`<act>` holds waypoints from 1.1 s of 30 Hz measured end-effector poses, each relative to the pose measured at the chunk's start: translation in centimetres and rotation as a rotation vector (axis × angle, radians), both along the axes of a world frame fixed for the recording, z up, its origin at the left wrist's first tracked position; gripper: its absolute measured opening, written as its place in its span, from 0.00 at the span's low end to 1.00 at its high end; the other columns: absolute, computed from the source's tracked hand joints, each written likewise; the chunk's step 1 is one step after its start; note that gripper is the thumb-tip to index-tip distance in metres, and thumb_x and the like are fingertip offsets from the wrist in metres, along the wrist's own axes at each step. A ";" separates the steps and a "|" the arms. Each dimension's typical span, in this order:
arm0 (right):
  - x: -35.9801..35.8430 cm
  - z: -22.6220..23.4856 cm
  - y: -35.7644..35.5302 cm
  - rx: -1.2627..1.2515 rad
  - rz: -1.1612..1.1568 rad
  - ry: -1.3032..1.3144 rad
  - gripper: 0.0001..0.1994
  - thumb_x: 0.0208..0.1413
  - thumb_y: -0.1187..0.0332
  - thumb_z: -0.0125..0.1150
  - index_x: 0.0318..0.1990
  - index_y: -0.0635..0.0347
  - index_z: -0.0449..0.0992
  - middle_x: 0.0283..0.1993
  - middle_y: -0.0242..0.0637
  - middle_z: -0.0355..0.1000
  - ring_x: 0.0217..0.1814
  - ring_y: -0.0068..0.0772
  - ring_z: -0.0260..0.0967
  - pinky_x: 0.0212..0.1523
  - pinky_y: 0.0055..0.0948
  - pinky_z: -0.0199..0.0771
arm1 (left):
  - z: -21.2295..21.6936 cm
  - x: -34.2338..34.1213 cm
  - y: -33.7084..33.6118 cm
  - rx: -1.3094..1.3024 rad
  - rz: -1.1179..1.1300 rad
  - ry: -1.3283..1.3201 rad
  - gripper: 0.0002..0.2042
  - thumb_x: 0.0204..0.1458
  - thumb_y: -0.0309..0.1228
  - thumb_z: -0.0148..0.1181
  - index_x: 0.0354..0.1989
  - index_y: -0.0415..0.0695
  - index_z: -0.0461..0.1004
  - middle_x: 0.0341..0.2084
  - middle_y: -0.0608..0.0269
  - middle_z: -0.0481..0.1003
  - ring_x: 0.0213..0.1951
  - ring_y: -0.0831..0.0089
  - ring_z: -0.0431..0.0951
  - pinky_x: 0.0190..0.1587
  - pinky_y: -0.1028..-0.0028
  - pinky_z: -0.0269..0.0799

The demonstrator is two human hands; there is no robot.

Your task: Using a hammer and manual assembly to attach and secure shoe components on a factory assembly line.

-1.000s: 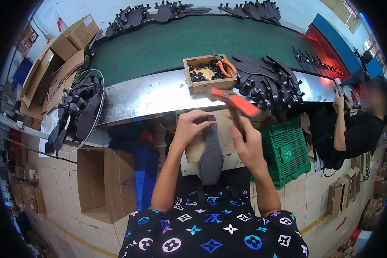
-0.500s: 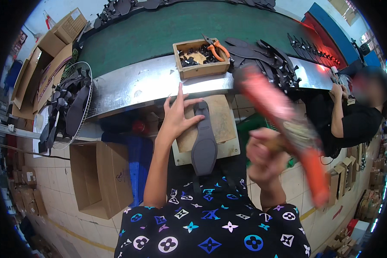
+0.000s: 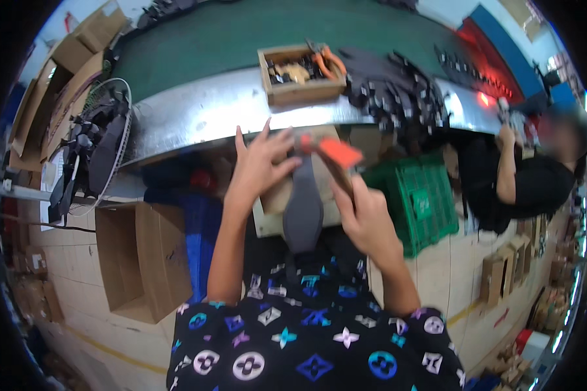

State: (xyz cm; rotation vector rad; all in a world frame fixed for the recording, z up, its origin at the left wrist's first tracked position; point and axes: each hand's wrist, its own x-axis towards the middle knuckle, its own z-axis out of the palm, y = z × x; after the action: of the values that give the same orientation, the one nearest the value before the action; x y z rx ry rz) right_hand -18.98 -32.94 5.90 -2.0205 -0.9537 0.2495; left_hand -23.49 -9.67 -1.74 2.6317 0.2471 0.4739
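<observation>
A long dark grey piece (image 3: 303,205) lies lengthwise on a small wooden block (image 3: 275,199) in front of me. My left hand (image 3: 257,166) rests on its upper end with the fingers spread. My right hand (image 3: 365,218) grips the wooden handle of a tool with an orange-red head (image 3: 338,152), held over the top of the grey piece. The tool's head is blurred.
A green conveyor belt (image 3: 228,36) with a metal edge (image 3: 202,117) runs across the top. On it stand a wooden box of small tools (image 3: 300,72) and a pile of black straps (image 3: 391,91). A green crate (image 3: 421,199), open cardboard boxes (image 3: 140,260) and another person in black (image 3: 528,176) are nearby.
My right hand swung the orange-headed tool from low on the right back up over the grey piece. My left hand stayed on the piece.
</observation>
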 end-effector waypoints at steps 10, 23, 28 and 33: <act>2.6 -2.9 0.7 -0.070 0.033 -0.375 0.14 0.56 0.69 0.61 0.49 0.63 0.72 0.38 0.48 0.72 0.36 0.48 0.74 0.35 0.41 0.74 | 9.5 -10.2 -7.4 -1.122 -0.231 -0.032 0.08 0.53 0.27 0.65 0.32 0.34 0.75 0.29 0.63 0.75 0.27 0.78 0.76 0.29 0.78 0.69; -1.7 0.3 0.1 0.368 0.499 0.826 0.27 0.60 0.44 0.57 0.35 0.65 0.77 0.39 0.43 0.71 0.52 0.43 0.69 0.56 0.45 0.69 | 10.2 -11.1 -9.3 -1.807 -0.428 0.366 0.15 0.66 0.38 0.49 0.43 0.38 0.75 0.37 0.64 0.75 0.43 0.76 0.72 0.50 0.76 0.66; -2.1 -0.8 0.3 0.550 0.568 0.942 0.22 0.60 0.48 0.60 0.33 0.62 0.78 0.45 0.43 0.70 0.55 0.41 0.67 0.59 0.45 0.66 | 9.6 -11.4 -9.7 -1.743 -0.457 0.432 0.15 0.67 0.38 0.46 0.41 0.38 0.74 0.38 0.64 0.75 0.45 0.78 0.72 0.52 0.75 0.66; 0.4 -2.3 -0.1 0.365 0.082 0.504 0.13 0.65 0.69 0.55 0.51 0.66 0.77 0.63 0.45 0.66 0.66 0.34 0.63 0.63 0.32 0.64 | 10.2 -9.3 -3.7 -0.866 0.273 0.024 0.14 0.62 0.36 0.54 0.40 0.37 0.80 0.34 0.63 0.78 0.38 0.78 0.74 0.45 0.75 0.68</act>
State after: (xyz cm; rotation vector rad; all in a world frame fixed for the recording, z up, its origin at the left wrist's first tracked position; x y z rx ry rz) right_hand -18.60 -33.00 3.60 -1.4858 -0.6990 0.5575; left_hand -32.75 -13.33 8.44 1.7618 0.6569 0.3172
